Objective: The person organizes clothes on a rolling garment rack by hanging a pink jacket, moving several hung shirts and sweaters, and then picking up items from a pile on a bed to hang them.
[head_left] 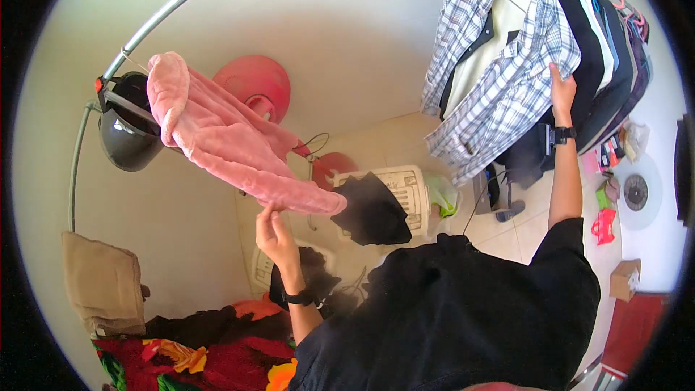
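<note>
A pink fleece garment point(228, 141) hangs from the left end of a metal rail point(174, 3), its lower part slanting toward the middle. My left hand point(277, 240) is at its lower edge, with thumb and fingers pinched on the fabric. Over on the right, a blue-and-white plaid shirt point(485, 119) hangs open at the front of a row of clothes, with a pale lining or layer visible inside. My right arm is stretched out, and the right hand point(562, 93) grips the shirt along its right side. Both wrists wear dark bands.
A dark helmet point(130, 134) hangs beside the pink garment, before a round pink fan-like object point(264, 83). Below stands a whitish plastic crate or stool point(413, 199) with black cloth point(373, 210) on it. A red floral blanket point(232, 362) lies lower left; a cardboard box point(624, 280) sits right.
</note>
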Motion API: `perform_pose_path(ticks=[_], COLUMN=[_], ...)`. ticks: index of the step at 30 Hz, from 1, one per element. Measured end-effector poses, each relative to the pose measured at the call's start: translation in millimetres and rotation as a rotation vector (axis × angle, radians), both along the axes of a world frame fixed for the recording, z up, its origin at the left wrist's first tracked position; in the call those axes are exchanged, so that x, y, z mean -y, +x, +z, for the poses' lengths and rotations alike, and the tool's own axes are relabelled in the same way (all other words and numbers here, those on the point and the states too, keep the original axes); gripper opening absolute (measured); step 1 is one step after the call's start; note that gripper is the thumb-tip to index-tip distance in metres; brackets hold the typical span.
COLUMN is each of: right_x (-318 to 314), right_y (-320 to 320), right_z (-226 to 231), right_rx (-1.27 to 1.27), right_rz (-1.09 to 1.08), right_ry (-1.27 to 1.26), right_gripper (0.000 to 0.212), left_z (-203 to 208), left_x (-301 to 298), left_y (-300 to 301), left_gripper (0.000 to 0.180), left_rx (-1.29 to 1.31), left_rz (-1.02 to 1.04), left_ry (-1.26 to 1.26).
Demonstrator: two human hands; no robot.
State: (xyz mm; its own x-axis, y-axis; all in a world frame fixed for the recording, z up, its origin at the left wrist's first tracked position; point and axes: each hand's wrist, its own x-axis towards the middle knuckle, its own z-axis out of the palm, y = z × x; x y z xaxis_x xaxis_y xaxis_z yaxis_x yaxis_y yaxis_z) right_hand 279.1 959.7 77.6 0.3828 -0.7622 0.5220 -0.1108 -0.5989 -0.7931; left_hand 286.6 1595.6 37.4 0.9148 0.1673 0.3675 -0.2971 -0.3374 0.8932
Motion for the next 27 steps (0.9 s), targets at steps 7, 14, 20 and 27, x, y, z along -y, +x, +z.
perform_pose_path(ticks=[7,14,20,27], right_x=[-46.1,-209.7,-448.8,-590.9], right_y=[-2.1,37.1,96.7,200.0], right_z=[-47.7,17.0,102.0,135.9], right_rx=[-0.067,0.164,0.208,-0.374], right_rz=[-0.389,0.160,1.042,1.262], right_ry=[-0.434,-0.488,-0.258,-0.394], right_gripper=[0.068,0.039,0.021,0.031], left_z=[21.8,62.4,110.8,96.0], left_x=[-47.8,-82.0,-69.6,-59.4], left_y=[37.5,72.8,114.0,157.4], left_gripper=[0.031,0.060,0.063,0.045], left_rx=[0.291,0.363,0.314,0.211], left_rz=[0.181,0.157,0.146,0.089], left_ry=[0.058,0.239,-0.021,0.220])
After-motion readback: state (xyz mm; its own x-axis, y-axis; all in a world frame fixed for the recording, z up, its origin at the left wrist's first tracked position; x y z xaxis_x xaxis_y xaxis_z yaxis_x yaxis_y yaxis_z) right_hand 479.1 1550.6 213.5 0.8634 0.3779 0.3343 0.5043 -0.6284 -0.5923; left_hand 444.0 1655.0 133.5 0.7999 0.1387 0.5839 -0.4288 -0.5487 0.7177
